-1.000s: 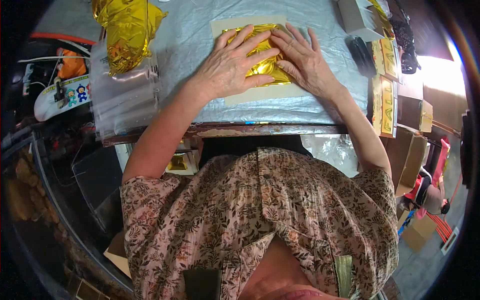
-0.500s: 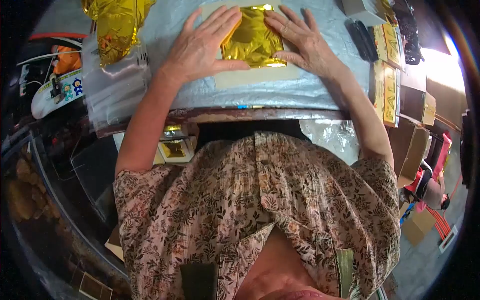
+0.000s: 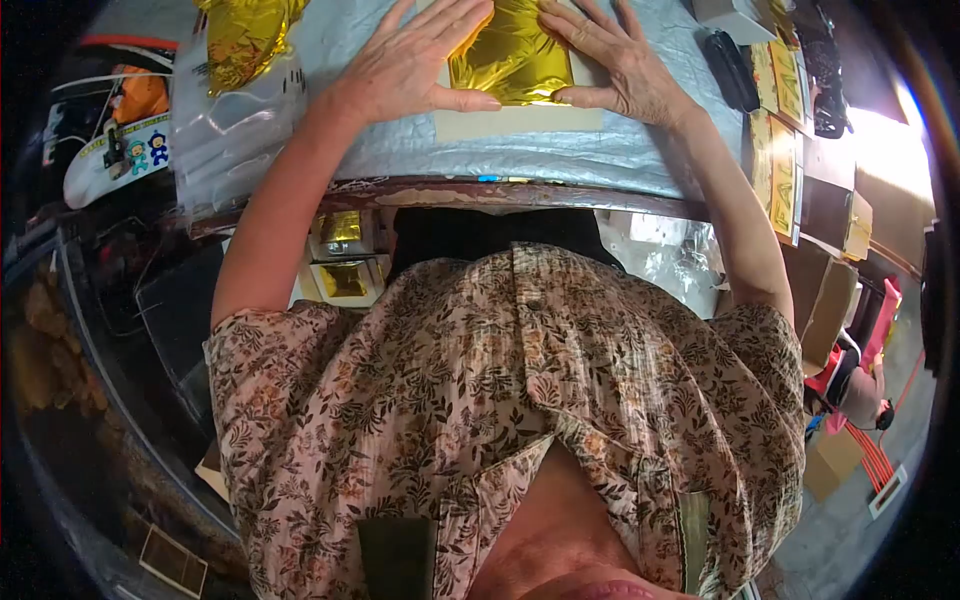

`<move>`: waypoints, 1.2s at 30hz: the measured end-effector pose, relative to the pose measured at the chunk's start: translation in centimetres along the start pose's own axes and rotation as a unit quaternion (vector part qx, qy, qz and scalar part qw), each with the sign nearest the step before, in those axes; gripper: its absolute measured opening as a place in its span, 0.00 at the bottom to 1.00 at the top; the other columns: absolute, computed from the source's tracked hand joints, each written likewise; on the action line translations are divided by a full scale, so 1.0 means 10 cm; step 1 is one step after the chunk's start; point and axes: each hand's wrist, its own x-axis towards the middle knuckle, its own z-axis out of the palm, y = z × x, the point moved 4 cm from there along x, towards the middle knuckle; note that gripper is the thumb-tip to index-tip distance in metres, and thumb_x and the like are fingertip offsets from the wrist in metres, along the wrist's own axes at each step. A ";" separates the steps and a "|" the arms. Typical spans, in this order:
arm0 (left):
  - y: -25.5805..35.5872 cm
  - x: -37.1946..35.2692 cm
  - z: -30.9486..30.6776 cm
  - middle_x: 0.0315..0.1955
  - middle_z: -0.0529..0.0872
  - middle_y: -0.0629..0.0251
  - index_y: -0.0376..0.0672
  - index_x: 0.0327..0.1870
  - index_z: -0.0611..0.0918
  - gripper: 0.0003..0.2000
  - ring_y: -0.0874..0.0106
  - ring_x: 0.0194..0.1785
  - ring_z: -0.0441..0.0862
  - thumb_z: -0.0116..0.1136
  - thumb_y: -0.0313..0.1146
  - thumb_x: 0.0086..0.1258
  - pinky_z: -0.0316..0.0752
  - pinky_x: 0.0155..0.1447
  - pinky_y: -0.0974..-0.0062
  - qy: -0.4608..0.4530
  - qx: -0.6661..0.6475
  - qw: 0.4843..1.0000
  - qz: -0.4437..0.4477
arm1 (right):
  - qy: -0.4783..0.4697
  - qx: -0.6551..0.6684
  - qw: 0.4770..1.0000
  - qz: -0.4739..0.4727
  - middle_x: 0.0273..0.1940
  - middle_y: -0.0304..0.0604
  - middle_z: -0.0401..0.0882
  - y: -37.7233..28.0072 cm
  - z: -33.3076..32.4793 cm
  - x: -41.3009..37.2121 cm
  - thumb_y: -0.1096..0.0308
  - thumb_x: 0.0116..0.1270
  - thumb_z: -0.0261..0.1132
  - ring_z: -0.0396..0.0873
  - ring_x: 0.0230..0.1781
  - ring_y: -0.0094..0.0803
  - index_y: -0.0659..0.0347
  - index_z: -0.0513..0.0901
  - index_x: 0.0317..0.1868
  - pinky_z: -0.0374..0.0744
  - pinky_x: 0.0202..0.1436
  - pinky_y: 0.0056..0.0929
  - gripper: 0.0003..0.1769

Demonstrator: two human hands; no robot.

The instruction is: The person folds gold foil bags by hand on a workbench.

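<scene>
A flat, folded gold foil sheet [image 3: 512,62] lies on a beige card [image 3: 520,122] on the grey-covered table [image 3: 560,165]. My left hand [image 3: 405,62] lies flat against the foil's left edge, fingers spread, thumb along its lower edge. My right hand [image 3: 618,62] presses flat on the foil's right edge, thumb pointing left under it. Neither hand grips anything; both palms face down.
A crumpled gold foil heap [image 3: 245,35] and a stack of clear plastic bags [image 3: 235,135] sit at the left. Printed yellow cards [image 3: 780,165] and a black object [image 3: 733,68] line the right edge. Small gold packets [image 3: 343,262] rest in boxes under the table.
My hands slid apart from on top of the foil to its two sides, leaving it flattened. The view has shifted, so the table now sits higher in the frame.
</scene>
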 end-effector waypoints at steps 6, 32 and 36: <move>0.00 -0.05 0.05 0.83 0.57 0.52 0.37 0.83 0.57 0.53 0.57 0.86 0.52 0.61 0.67 0.67 0.46 0.84 0.46 0.212 -0.062 0.959 0.180 | 0.007 0.015 1.000 0.001 0.84 0.50 0.57 0.00 0.00 -0.01 0.32 0.63 0.69 0.49 0.86 0.57 0.57 0.59 0.84 0.41 0.83 0.71 0.58; 0.22 0.36 0.10 0.82 0.60 0.47 0.34 0.82 0.59 0.32 0.57 0.85 0.55 0.40 0.47 0.86 0.46 0.85 0.55 0.028 -0.071 0.996 0.037 | 0.216 -0.049 0.972 -0.073 0.47 0.39 0.84 -0.75 -0.02 -0.10 0.56 0.65 0.77 0.81 0.47 0.36 0.54 0.88 0.54 0.76 0.52 0.38 0.20; 0.19 0.36 0.10 0.82 0.60 0.50 0.35 0.82 0.60 0.31 0.59 0.86 0.54 0.37 0.46 0.86 0.46 0.86 0.55 0.018 -0.086 0.996 0.030 | 0.234 -0.107 0.960 -0.107 0.43 0.39 0.85 -0.82 0.07 -0.03 0.63 0.62 0.78 0.82 0.43 0.34 0.56 0.89 0.48 0.77 0.47 0.35 0.15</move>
